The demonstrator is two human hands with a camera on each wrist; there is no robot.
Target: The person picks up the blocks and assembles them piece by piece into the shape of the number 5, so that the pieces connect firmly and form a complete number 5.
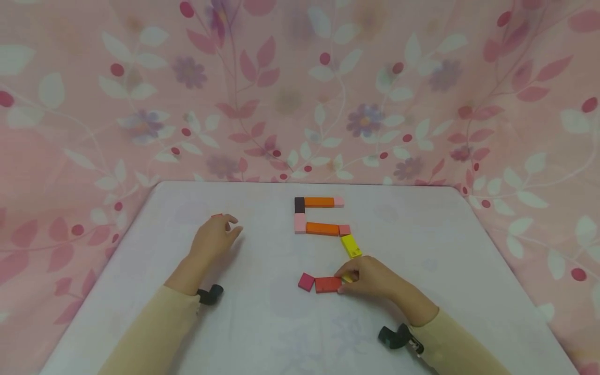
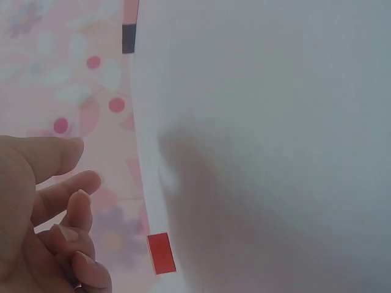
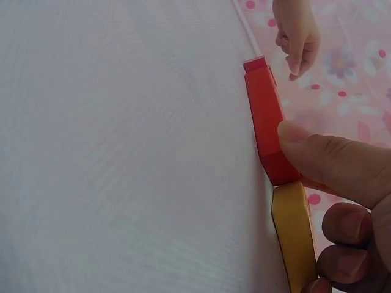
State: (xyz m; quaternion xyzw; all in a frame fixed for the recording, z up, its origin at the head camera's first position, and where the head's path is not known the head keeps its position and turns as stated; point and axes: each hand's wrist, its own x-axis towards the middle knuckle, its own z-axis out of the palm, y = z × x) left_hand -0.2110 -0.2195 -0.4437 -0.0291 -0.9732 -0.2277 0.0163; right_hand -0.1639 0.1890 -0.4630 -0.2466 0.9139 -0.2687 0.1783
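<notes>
My right hand (image 1: 372, 278) pinches the right end of a red rectangular block (image 1: 326, 285) between thumb and finger. In the right wrist view the thumb presses the side of that red block (image 3: 264, 122), and a yellow block (image 3: 293, 232) meets its end, with curled fingers beside it. From the head this yellow block is mostly hidden under the hand. A crimson block (image 1: 306, 282) touches the red block's left end, turned at an angle. Over the table's left part hovers my left hand (image 1: 213, 240), fingers loosely bent and holding nothing. Another red block (image 2: 161, 253) lies beyond it.
Further back, a dark block (image 1: 299, 204), a pink block (image 1: 300, 223) and two orange blocks (image 1: 319, 202) with pink ends form an angular line. A slanted yellow block (image 1: 351, 246) continues it toward my right hand. Floral cloth (image 1: 290, 104) hangs behind the white table (image 1: 262, 333).
</notes>
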